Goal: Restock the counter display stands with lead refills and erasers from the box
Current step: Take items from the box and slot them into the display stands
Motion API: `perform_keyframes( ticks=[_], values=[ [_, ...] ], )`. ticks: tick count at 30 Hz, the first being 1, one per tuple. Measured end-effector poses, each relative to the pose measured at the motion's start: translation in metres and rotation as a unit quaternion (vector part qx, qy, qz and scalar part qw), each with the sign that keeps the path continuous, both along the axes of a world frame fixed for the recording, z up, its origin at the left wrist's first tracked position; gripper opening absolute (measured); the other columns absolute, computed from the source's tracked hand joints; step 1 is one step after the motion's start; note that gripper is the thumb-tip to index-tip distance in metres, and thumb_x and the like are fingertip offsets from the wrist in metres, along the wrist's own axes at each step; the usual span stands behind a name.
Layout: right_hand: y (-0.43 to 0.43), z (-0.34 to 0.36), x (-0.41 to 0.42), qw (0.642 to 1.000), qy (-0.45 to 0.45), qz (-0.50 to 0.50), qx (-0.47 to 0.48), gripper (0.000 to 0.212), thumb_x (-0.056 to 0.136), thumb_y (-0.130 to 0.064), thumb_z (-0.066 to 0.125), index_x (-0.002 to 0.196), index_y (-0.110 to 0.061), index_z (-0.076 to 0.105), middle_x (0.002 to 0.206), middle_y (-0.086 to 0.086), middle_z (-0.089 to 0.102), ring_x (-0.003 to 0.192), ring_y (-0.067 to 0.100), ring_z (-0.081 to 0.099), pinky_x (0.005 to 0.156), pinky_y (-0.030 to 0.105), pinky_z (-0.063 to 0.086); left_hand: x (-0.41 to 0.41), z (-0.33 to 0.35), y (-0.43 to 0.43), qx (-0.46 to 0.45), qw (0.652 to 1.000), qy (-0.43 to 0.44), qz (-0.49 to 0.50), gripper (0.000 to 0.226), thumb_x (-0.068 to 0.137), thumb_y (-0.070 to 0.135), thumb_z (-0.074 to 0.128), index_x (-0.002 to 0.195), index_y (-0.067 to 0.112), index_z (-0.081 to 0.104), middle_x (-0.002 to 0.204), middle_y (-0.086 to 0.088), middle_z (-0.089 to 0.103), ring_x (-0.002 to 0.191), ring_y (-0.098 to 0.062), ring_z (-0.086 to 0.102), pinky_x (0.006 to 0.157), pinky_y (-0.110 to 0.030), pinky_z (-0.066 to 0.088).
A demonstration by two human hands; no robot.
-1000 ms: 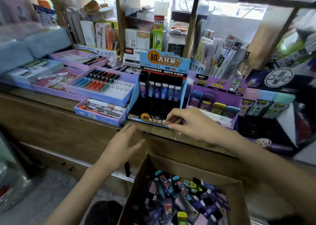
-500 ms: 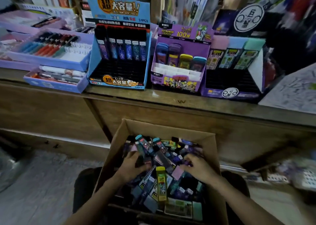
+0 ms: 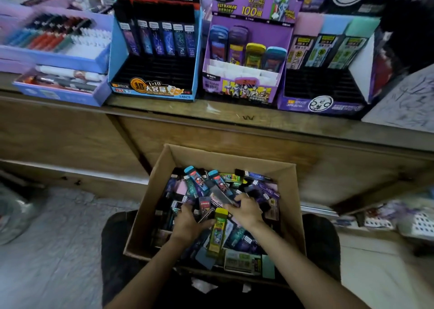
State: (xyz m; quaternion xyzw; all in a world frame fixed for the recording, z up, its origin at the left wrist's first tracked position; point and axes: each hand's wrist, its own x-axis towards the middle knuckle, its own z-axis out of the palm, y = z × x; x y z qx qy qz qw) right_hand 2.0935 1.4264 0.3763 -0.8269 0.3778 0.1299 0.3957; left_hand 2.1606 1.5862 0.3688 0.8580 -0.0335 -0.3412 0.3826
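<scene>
A: So, nearest first: the left hand (image 3: 186, 223) is sunk in the box (image 3: 223, 160), fingers curled down among the packs and thumb against a yellow pack (image 3: 217, 233). Whether it grips anything, one cannot tell.

B: And the right hand (image 3: 247, 212)?

A: Its fingertips pinch a flat grey pack (image 3: 220, 196), which sticks out just beyond them toward the far wall of the box.

B: The risk, then?

A: Probably that thin pinch on a slick pack. Lifted fast, it could slide out and drop into the heap. Packs lying across the fingers could also be dragged up over the rim.

B: Farther off?

A: Well past the fingertips, up on the counter (image 3: 234, 117), the blue stand (image 3: 155, 70) and the purple stand (image 3: 242, 73) show narrow bare slots. With the heap so mixed, a pack could land in the wrong stand, or a nudge could tip the upright ones.
</scene>
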Motion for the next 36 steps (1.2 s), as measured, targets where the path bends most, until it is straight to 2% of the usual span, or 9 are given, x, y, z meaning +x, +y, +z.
perform_keyframes(
  ticks=[3,6,9,11,15,23,30,34,36],
  values=[
    [-0.004,0.003,0.000,0.990,-0.021,-0.074,0.120,0.037,0.085,-0.027,0.069,0.105,0.002,0.057,0.091,0.007,0.054,0.092,0.024,0.055,0.077,0.033,0.042,0.002,-0.001,0.003,-0.048,0.998,0.026,-0.010,0.054,0.071,0.018,0.082,0.110,-0.005,0.055,0.109,-0.019,0.065,0.106,-0.035,0.061,0.091,-0.045,0.048],
    [-0.008,0.006,-0.005,0.980,-0.025,-0.104,0.168,0.044,0.084,-0.017,0.069,0.114,0.013,0.054,0.105,0.027,0.058,0.102,0.036,0.057,0.086,0.041,0.045,0.002,0.000,0.004,-0.067,0.995,0.049,-0.046,0.041,0.078,0.018,0.076,0.105,-0.008,0.060,0.104,-0.025,0.067,0.104,-0.037,0.062,0.091,-0.043,0.049],
    [-0.012,0.008,-0.012,0.973,-0.036,-0.102,0.204,0.024,0.084,-0.013,0.069,0.103,-0.001,0.060,0.108,0.020,0.060,0.097,0.027,0.058,0.076,0.028,0.047,0.000,0.004,0.006,-0.045,0.995,0.064,-0.067,0.044,0.082,0.026,0.072,0.105,-0.009,0.058,0.106,-0.028,0.063,0.106,-0.039,0.058,0.086,-0.035,0.046],
    [-0.013,0.008,-0.016,0.972,-0.050,-0.094,0.212,0.009,0.084,-0.010,0.069,0.087,-0.008,0.061,0.098,0.013,0.062,0.085,0.018,0.057,0.065,0.018,0.042,-0.001,0.006,0.007,-0.047,0.994,0.066,-0.070,0.042,0.084,0.024,0.070,0.105,-0.010,0.057,0.105,-0.029,0.062,0.106,-0.040,0.058,0.084,-0.037,0.046],
    [-0.014,0.008,-0.026,0.969,-0.089,-0.096,0.209,0.010,0.084,-0.006,0.068,0.092,-0.002,0.065,0.091,0.011,0.066,0.079,0.015,0.059,0.064,0.013,0.042,0.000,0.012,0.010,-0.070,0.994,0.053,-0.063,0.030,0.087,0.016,0.066,0.111,0.001,0.055,0.101,-0.011,0.063,0.102,-0.029,0.061,0.075,-0.022,0.043],
    [-0.015,0.029,-0.033,0.953,-0.182,-0.133,0.202,0.005,0.085,-0.004,0.065,0.086,-0.009,0.065,0.088,0.011,0.065,0.079,0.016,0.059,0.070,0.020,0.042,0.007,0.020,0.010,-0.167,0.981,0.049,0.081,0.030,0.089,0.016,0.063,0.113,0.007,0.047,0.100,-0.001,0.060,0.106,-0.024,0.059,0.076,-0.024,0.046],
    [-0.002,0.071,-0.022,0.927,-0.249,-0.117,0.256,0.012,0.090,-0.012,0.060,0.099,-0.012,0.068,0.098,0.012,0.070,0.089,0.017,0.062,0.078,0.023,0.044,0.010,0.035,-0.009,-0.253,0.941,0.136,0.181,0.063,0.090,0.039,0.057,0.144,0.017,0.032,0.143,-0.009,0.044,0.128,-0.028,0.045,0.109,-0.049,0.033],
    [0.016,0.087,-0.010,0.910,-0.289,-0.130,0.267,0.016,0.092,-0.013,0.057,0.097,-0.026,0.063,0.096,-0.001,0.069,0.088,0.012,0.064,0.077,0.019,0.048,0.009,0.051,-0.029,-0.294,0.921,0.144,0.212,0.029,0.092,0.041,0.053,0.119,0.033,0.053,0.133,-0.005,0.053,0.115,-0.025,0.056,0.087,-0.042,0.049],
    [0.022,0.089,-0.007,0.910,-0.299,-0.134,0.255,0.014,0.094,-0.018,0.055,0.098,-0.030,0.062,0.097,-0.006,0.070,0.090,0.010,0.065,0.081,0.021,0.049,0.007,0.059,-0.035,-0.325,0.908,0.149,0.219,0.025,0.093,0.041,0.049,0.112,0.026,0.057,0.122,-0.013,0.059,0.107,-0.028,0.060,0.079,-0.040,0.050]
  ],
)
